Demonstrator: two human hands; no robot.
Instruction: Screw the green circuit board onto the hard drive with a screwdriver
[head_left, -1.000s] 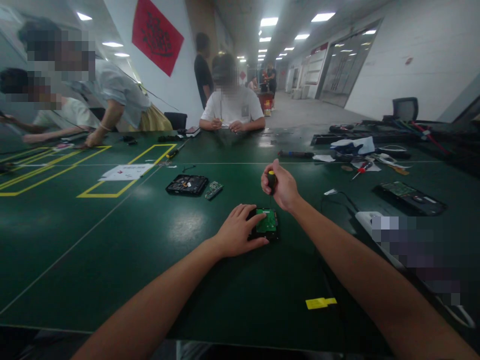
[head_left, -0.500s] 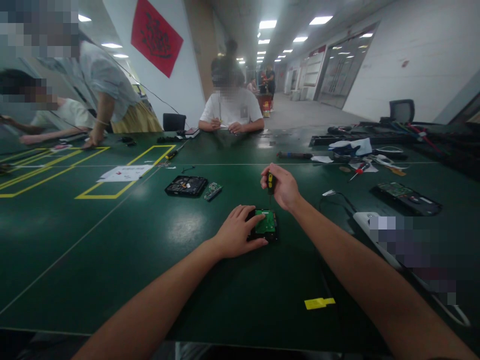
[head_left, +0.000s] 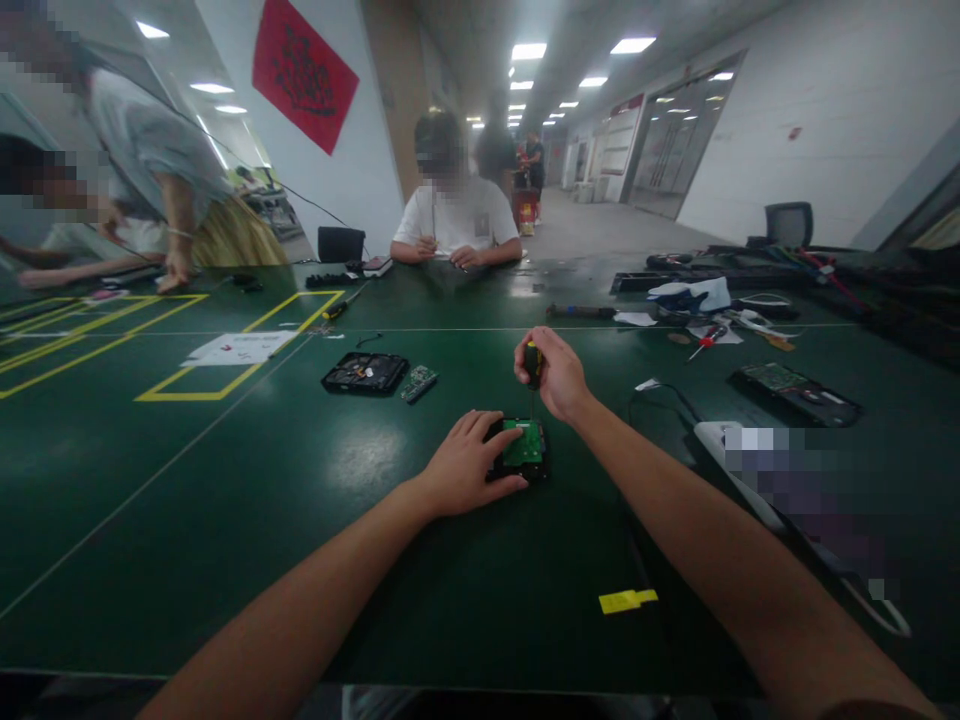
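A hard drive (head_left: 534, 462) lies on the green table with its green circuit board (head_left: 523, 447) facing up. My left hand (head_left: 469, 462) grips it from the left, one finger across the board and the thumb along the near edge. The drive's left part is hidden under that hand. In my right hand (head_left: 559, 375) is a screwdriver (head_left: 533, 365) with a black and yellow handle, held upright. Its thin shaft points down to the far edge of the board; whether the tip sits in a screw is too small to tell.
Left of the drive lie an opened black drive case (head_left: 365, 373) and a loose circuit board (head_left: 419, 384). Another drive (head_left: 796, 392), a white power strip (head_left: 720, 450) and a yellow-tagged cable (head_left: 628, 601) are on the right. A person (head_left: 455, 215) sits opposite.
The whole view has shifted slightly. My left hand stays on the hard drive, and the screwdriver remains over the board's far edge, its handle turned a little in my right hand.
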